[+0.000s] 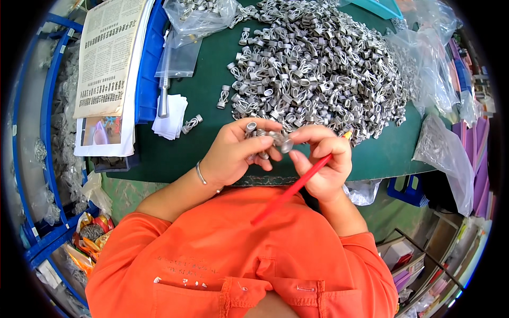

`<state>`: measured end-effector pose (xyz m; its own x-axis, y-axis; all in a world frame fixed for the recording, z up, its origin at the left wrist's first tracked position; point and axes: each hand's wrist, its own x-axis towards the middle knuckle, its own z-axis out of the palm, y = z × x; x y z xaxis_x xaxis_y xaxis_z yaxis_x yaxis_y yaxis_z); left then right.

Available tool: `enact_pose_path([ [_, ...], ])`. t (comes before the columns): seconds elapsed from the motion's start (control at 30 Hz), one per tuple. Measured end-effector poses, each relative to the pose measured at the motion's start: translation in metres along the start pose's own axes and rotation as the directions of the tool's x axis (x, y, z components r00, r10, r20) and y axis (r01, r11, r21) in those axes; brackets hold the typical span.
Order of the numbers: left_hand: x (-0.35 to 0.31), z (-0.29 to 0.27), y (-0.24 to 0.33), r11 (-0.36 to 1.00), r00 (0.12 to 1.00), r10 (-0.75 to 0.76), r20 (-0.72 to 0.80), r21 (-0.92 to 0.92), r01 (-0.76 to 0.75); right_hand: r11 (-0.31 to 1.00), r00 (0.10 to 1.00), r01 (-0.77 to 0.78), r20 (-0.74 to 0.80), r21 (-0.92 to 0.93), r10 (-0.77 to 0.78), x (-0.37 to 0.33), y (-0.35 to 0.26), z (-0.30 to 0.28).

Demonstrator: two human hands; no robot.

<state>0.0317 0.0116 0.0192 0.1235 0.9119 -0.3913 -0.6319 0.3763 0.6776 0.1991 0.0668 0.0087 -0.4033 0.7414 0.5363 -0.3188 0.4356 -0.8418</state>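
Observation:
My left hand (233, 146) is closed around several small grey metal fittings (252, 128), each a ribbed ring with a twisted loop. Thumb and fingers of my right hand (326, 159) pinch the round end of one metal fitting (286, 144), which meets the left fingertips. Across the same right hand lies a slim red stick (289, 193) with a yellow tip, gripped between the fingers and slanting down towards my body. Just beyond both hands spreads a large heap of like metal fittings (318, 69). Two loose ones (224, 97) lie left of the heap.
The green tabletop (207, 114) carries white paper slips (170, 117), a metal-ended tool (164, 100) and a clear bag of fittings (199, 16). At left stand a blue bin (148, 69), newspaper (106, 58) and blue shelving (49, 116). Plastic bags (442, 153) hang at right.

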Motion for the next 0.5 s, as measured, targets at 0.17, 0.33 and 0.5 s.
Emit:
enact_pose_path([
  [0.17,0.001,-0.014,0.001,0.924,0.995,0.005,0.096,-0.38,0.032,0.947,0.977,-0.19,-0.146,-0.26,0.156,0.005,0.005,-0.009],
  [0.33,0.003,-0.016,0.005,0.953,0.999,0.034,-0.024,-0.3,-0.039,0.795,0.986,-0.091,0.059,-0.6,0.157,0.009,0.014,-0.003],
  [0.5,0.002,-0.01,-0.001,0.994,0.984,0.066,-0.164,-0.077,-0.079,0.722,0.977,-0.128,0.04,-0.68,0.211,0.014,0.016,0.008],
])
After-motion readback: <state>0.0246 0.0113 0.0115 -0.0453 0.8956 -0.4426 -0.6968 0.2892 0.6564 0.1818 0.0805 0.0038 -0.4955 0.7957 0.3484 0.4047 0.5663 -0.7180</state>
